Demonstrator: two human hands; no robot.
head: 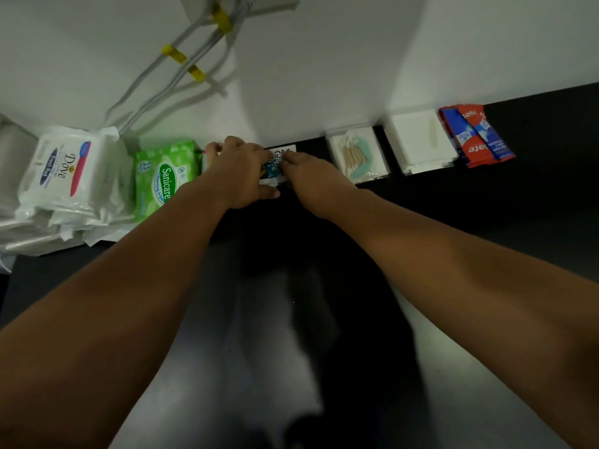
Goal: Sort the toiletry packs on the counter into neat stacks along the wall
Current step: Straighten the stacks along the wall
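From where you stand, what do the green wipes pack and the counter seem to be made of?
Green wipes pack: soft plastic film, probably; its surface creases and shines. Counter: hard, smooth, black, maybe laminate or stone; it mirrors light patches.

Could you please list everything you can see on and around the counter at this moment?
Dove packs: a stack, number unclear, white, far left by the wall
Sanicare wipes: at least one, green, right of the Dove packs
sachets: small stack, white and teal, at the wall between the hands
cotton bud packs: a stack, clear, right of the sachets
white packs: a stack, white, right of the cotton bud packs
Colgate sachets: a few, red and blue, far right
cables: a bundle, grey with yellow ties, on the wall
counter: one, black
wall: one, white
left hand: one, holds the sachets
right hand: one, fingertips on the sachets
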